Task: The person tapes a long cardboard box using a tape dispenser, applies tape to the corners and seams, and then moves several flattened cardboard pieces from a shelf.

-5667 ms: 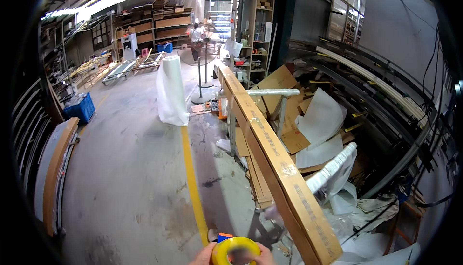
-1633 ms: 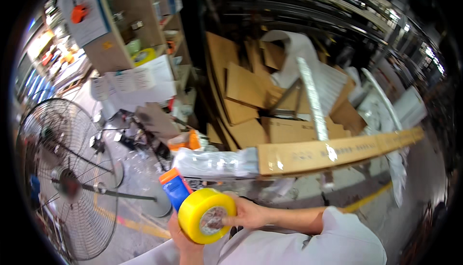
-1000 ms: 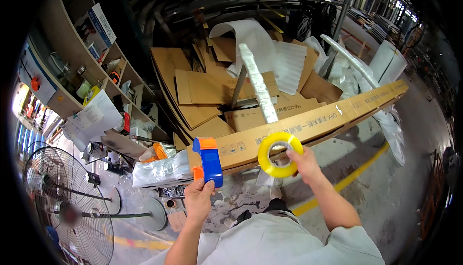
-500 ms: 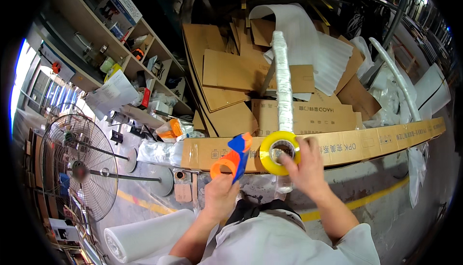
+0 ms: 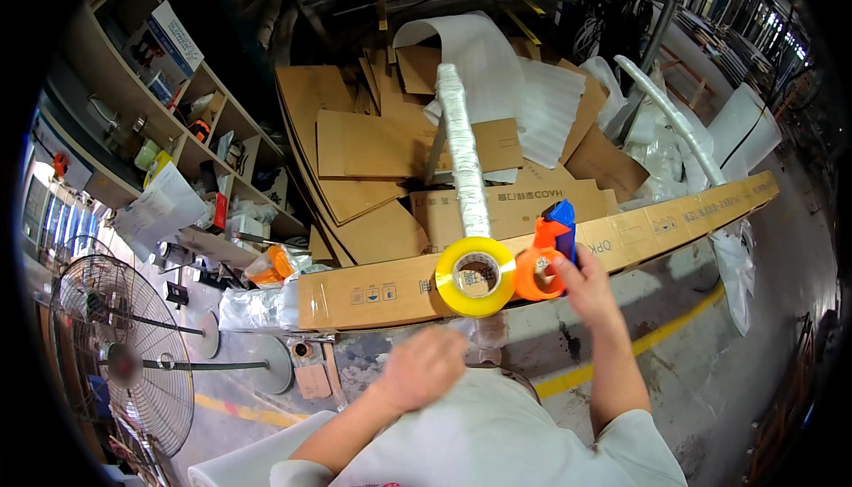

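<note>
In my right hand [image 5: 586, 285] is a tape dispenser [image 5: 543, 261], orange with a blue head, held above the long cardboard box [image 5: 373, 289]. Just left of it a large roll of yellow tape [image 5: 504, 276] rests against the box, over the lower part of a plastic-wrapped bar [image 5: 460, 145]. No hand is on that roll. My left hand [image 5: 424, 365] is closed and slightly blurred, close to my body and below the roll. Whatever its fingers may hold is hidden.
Flattened cardboard [image 5: 355, 150] and white foam sheet [image 5: 550, 110] pile up behind the box. A shelf unit [image 5: 200, 88] with tools stands at the left, near a floor fan [image 5: 124, 363]. A white foam roll [image 5: 257, 451] lies at the lower left.
The dispenser has passed from my left hand to my right and moved rightward. My right hand has let go of the tape roll. My left hand has dropped toward my body; the view has shifted.
</note>
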`<state>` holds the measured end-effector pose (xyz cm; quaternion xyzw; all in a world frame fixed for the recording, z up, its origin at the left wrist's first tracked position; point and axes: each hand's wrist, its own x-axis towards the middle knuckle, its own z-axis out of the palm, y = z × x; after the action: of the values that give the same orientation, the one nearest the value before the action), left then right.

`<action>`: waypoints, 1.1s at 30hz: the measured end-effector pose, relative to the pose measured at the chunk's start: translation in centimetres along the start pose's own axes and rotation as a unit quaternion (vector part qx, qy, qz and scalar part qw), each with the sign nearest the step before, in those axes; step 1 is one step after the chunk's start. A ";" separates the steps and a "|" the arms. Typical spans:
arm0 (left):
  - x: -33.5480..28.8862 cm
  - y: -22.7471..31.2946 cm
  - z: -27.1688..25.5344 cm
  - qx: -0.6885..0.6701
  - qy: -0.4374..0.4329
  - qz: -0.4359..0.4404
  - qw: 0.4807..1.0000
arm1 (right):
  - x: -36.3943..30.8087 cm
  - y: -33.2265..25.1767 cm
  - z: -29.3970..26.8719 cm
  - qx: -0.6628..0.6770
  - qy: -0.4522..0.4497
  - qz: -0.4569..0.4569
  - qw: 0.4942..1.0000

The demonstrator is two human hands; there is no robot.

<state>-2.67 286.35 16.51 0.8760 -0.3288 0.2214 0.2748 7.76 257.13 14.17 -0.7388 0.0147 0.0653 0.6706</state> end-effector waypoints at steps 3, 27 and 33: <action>-0.3 -2.7 1.5 -0.020 -0.005 -0.167 0.986 | 0.8 -2.0 -2.7 -0.248 0.002 0.065 0.967; 5.2 -4.2 0.2 -0.487 -0.067 -0.457 0.741 | -4.9 -2.3 3.7 -0.209 0.103 -0.249 0.940; 3.4 -3.4 -1.1 -0.676 0.018 -0.435 0.594 | -4.4 -3.7 10.2 -0.143 -0.122 -0.216 0.958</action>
<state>1.85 287.64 18.13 0.4734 0.0414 -0.1949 0.8580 3.04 267.29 17.36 -0.7990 -0.2367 0.0101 0.5527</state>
